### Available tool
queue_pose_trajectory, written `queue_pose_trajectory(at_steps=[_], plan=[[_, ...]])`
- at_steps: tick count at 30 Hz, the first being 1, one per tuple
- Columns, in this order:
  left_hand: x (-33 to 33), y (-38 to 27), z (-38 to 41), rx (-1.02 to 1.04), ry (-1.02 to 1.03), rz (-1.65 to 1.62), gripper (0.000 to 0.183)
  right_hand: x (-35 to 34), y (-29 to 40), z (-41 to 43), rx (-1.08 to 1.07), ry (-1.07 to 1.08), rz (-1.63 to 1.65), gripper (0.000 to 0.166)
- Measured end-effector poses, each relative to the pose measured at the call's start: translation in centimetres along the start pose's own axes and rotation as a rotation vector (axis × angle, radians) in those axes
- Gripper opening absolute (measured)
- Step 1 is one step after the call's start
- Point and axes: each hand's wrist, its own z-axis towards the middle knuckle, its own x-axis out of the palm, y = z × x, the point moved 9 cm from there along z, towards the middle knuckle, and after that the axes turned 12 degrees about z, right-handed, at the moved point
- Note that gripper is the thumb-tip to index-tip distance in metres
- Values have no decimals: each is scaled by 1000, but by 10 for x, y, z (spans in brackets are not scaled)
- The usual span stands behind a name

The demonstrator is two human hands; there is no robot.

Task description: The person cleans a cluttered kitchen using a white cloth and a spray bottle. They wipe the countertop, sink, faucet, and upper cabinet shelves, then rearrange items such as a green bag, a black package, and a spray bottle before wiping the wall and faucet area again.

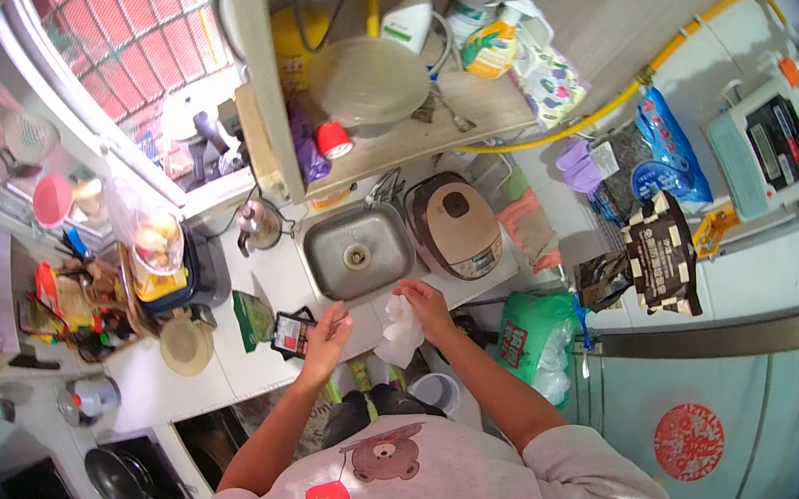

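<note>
My right hand grips a thin white plastic bag or sheet, which hangs down by the counter's front edge, just in front of the sink. My left hand is raised over the counter with its fingers apart, and it holds nothing. Beside it lies a black tray with a printed label, partly hidden by that hand. A green packet lies to the left of the tray. The stainless steel sink is ahead of both hands, with its drain showing.
A rice cooker stands right of the sink. A kettle-like metal vessel stands left of it. A green plastic bag hangs at the right, above a bucket. Farther left are a wooden-lidded pot and a black pan.
</note>
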Motion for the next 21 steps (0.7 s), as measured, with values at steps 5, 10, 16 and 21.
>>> queue_pose_trajectory(at_steps=[5, 10, 16, 21], plan=[[-9, -137, -10, 439, -266, 322, 44, 6, 68, 12, -260, 39, 81, 23], [-64, -243, -45, 682, -747, 494, 40, -55, 161, 35, -433, -102, 130, 23], [-105, -347, -70, 860, -1142, 515, 71, -117, 277, 33, -712, -441, -196, 31], [-113, -377, -21, 856, -1103, 541, 92, -105, 351, 42, -928, -356, -136, 34]])
